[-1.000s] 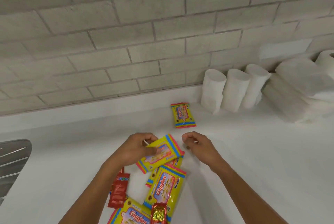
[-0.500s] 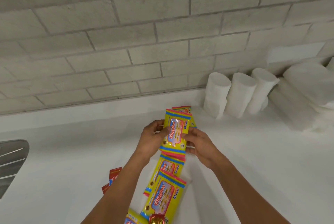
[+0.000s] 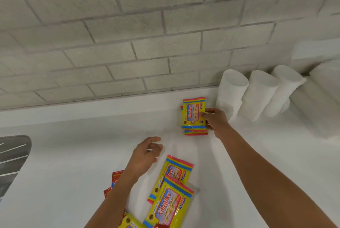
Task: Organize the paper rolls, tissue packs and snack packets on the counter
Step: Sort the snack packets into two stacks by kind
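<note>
Right hand (image 3: 216, 121) pinches top Giggles wipes pack (image 3: 193, 113) at its right edge; likely light, soft, slick film; left hand (image 3: 146, 154) loosely curled, empty

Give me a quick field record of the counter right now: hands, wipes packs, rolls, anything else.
right hand: grips yellow Giggles wipes pack, setting it on another pack by the wall
left hand: open, hovering, holds nothing
loose yellow wipes packs: overlapping at the near edge
white paper rolls: row against grey brick wall
red snack packets: partly hidden by left arm
metal sink drainer: far left
white counter: supports everything
</note>
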A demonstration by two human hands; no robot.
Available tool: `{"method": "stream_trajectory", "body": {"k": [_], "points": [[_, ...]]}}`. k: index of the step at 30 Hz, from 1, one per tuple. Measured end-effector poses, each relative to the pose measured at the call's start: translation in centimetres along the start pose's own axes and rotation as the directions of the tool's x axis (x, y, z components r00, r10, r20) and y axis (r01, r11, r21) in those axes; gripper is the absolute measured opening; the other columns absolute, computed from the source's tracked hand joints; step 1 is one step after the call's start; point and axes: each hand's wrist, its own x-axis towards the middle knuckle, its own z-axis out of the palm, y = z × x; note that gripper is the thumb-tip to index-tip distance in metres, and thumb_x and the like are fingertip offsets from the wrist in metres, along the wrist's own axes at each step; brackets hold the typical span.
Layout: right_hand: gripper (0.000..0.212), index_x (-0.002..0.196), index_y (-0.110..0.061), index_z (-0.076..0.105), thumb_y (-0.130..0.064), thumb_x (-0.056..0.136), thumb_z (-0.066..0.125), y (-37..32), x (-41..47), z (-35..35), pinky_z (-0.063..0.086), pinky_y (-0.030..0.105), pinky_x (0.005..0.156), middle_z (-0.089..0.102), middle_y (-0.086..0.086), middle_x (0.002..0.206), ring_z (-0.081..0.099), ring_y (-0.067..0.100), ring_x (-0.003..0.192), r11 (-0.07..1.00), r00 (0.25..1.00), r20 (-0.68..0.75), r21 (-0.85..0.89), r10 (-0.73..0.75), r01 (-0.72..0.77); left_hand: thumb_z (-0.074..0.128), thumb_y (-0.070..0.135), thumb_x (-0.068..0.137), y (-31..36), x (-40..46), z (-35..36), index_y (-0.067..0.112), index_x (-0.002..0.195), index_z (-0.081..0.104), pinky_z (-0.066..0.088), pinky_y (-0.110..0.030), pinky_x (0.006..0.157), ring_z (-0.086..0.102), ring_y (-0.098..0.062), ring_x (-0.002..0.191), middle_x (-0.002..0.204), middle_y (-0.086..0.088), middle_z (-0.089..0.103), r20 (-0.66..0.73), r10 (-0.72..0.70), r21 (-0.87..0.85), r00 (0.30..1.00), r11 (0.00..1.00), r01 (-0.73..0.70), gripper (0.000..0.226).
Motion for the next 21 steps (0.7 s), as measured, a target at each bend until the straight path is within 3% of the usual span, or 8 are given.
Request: {"method": "stream_trajectory", "body": {"k": [5,13,18,21], "points": [[0.017,0.083,-0.024,0.066,-0.019,0.076,0.08,0.3,1.2,0.8,0.06,0.041,0.081,0.073,0.005,0.093,0.07,0.023,0.085,0.972,0.985,-0.153,-0.231,-0.079,0.042,0.062,0.021,0.096,-1.3,0.2,-0.7,0.036,0.113,0.064,0.058,-0.04,0.09,0.069,-0.016,0.097,0.103,0.002,0.071,-0.021,0.009,0.095,1.0,0.995,-0.007,0.023],[0.034,0.113,-0.023,0.072,-0.034,0.082,0.075,0.5,0.4,0.3,0.056,0.037,0.084,0.073,0.002,0.106,0.064,0.019,0.086,0.899,0.971,-0.133,-0.419,-0.198,0.126,0.063,0.029,0.096,-1.5,-0.8,-0.6,0.033,0.118,0.064,0.055,-0.037,0.092,0.066,-0.011,0.101,0.1,0.011,0.071,0.0,0.021,0.255,1.0,0.967,-0.02,0.023],[0.05,0.134,-0.022,0.057,-0.044,0.09,0.062,1.1,-2.0,-0.1,0.05,0.038,0.095,0.059,0.005,0.132,0.06,0.024,0.114,0.848,0.971,-0.06,-0.502,-0.231,0.17,0.061,0.037,0.096,-0.8,-2.4,0.3,0.033,0.124,0.059,0.052,-0.036,0.095,0.063,-0.012,0.107,0.111,0.013,0.065,0.052,-0.004,0.44,0.999,0.898,-0.02,0.028],[0.044,0.131,-0.024,0.058,-0.04,0.09,0.062,1.9,-4.3,-0.5,0.05,0.04,0.097,0.056,0.006,0.127,0.06,0.024,0.113,0.837,0.964,-0.035,-0.505,-0.264,0.21,0.061,0.047,0.093,-0.7,-4.0,1.1,0.035,0.131,0.054,0.053,-0.037,0.093,0.062,-0.01,0.103,0.119,0.013,0.056,0.066,-0.002,0.569,0.998,0.822,-0.036,0.04]]}}
